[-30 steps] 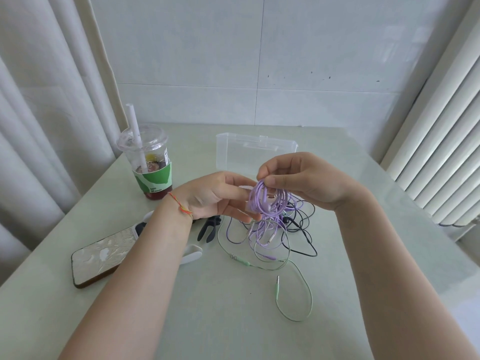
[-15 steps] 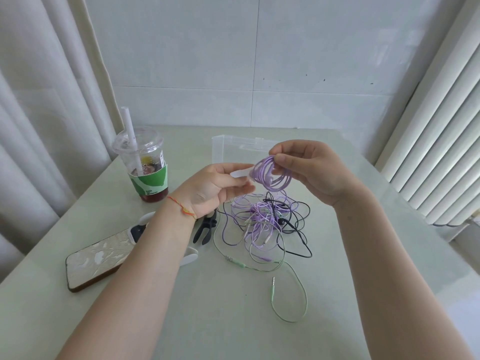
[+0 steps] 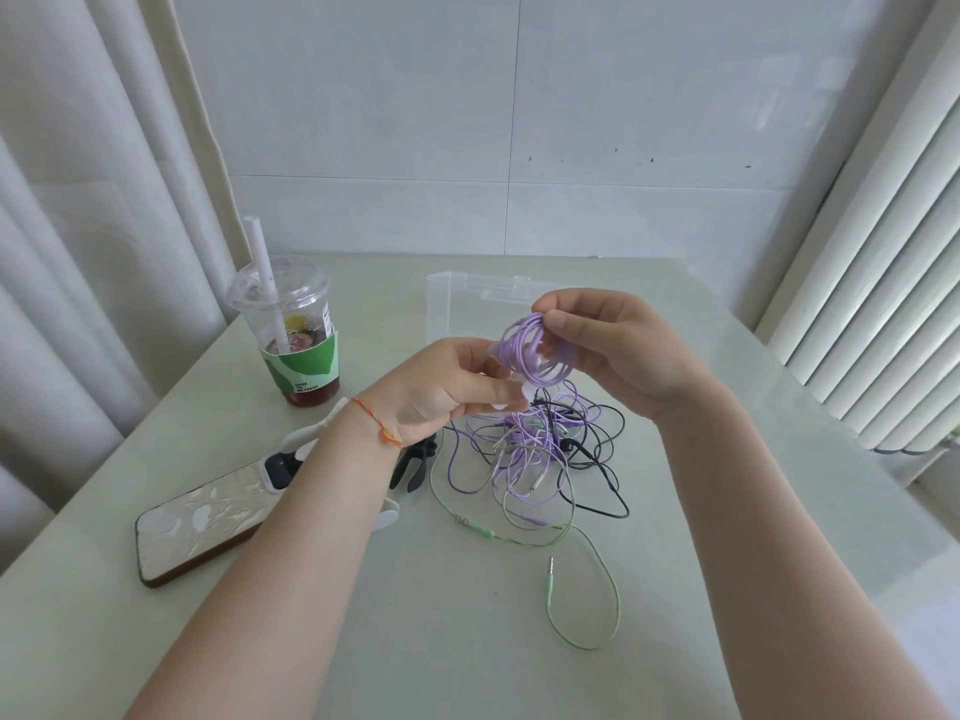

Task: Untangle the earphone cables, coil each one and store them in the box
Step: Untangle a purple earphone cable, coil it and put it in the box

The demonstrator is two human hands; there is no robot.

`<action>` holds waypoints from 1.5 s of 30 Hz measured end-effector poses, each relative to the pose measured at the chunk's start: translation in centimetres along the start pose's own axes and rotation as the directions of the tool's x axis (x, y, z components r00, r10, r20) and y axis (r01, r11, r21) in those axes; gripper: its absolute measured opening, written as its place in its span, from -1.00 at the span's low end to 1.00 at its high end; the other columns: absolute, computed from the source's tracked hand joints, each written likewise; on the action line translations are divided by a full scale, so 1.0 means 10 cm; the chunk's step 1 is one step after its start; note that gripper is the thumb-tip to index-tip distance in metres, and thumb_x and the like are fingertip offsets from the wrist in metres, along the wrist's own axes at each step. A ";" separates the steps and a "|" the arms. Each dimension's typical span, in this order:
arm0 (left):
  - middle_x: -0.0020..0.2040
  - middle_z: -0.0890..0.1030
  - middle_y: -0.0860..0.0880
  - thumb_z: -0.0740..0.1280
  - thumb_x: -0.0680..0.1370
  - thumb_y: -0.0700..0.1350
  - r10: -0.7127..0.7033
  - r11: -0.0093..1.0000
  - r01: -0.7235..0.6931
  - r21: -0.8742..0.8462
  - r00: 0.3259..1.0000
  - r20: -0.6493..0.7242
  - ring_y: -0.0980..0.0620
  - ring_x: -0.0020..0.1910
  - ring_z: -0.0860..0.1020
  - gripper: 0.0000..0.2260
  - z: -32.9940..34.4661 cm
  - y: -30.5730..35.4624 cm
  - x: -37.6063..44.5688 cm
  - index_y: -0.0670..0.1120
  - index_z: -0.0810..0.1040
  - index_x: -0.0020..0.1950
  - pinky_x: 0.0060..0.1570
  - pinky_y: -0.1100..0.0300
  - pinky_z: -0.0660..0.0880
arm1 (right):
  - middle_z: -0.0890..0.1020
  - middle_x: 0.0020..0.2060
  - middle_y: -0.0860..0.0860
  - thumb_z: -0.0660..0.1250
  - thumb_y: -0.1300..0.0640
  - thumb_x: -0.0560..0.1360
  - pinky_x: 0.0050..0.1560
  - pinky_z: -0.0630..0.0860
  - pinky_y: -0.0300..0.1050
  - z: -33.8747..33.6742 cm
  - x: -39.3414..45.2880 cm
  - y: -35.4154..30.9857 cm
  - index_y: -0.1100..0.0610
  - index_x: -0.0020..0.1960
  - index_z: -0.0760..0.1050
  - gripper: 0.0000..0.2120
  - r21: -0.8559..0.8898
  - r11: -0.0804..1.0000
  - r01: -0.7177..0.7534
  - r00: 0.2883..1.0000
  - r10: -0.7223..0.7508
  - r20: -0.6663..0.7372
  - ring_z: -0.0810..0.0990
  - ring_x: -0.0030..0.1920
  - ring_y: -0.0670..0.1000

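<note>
My right hand [image 3: 618, 345] pinches a small coil of light purple earphone cable [image 3: 535, 358] at its top, held above the table. My left hand [image 3: 447, 389] holds a white strip [image 3: 511, 402] between thumb and fingers right beside the coil. Below them a tangle of purple, dark purple, black and green cables [image 3: 530, 449] lies on the table, with the green cable's plug [image 3: 549, 579] trailing toward me. The clear plastic box [image 3: 457, 309] stands open behind the hands.
An iced drink cup with a straw [image 3: 293, 335] stands at the back left. A phone in a patterned case [image 3: 202, 527] lies at the left, with white and black cable clips [image 3: 415, 465] near it. Curtains hang left; a ribbed radiator stands right.
The purple coil was lifted up off the tangle by my right hand. My left hand rose with it and now holds a white strip next to the coil.
</note>
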State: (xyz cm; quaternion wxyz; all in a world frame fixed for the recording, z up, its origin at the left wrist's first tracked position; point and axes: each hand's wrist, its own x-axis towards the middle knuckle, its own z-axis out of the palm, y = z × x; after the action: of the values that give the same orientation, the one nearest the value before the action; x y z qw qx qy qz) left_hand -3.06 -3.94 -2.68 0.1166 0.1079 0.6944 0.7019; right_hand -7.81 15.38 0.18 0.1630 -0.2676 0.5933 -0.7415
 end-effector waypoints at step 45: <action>-0.30 0.59 -0.18 0.42 0.49 -0.30 0.197 0.977 -0.149 0.151 0.902 -0.383 -0.01 -0.35 0.62 -0.87 0.05 0.08 0.01 -0.17 0.63 0.01 -0.20 0.22 0.57 | 0.63 -0.28 0.06 0.33 0.33 0.52 -0.10 0.50 -0.10 0.08 0.07 0.05 0.17 -0.07 0.61 -0.89 -0.232 0.968 0.096 0.971 -0.142 -0.193 0.51 -0.27 0.03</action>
State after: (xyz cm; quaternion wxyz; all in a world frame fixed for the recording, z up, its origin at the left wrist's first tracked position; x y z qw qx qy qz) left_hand -2.99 -3.42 -1.86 -0.0958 0.0316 0.7316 0.6742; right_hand -7.93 14.18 -0.05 0.0242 -0.2403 0.6685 -0.7034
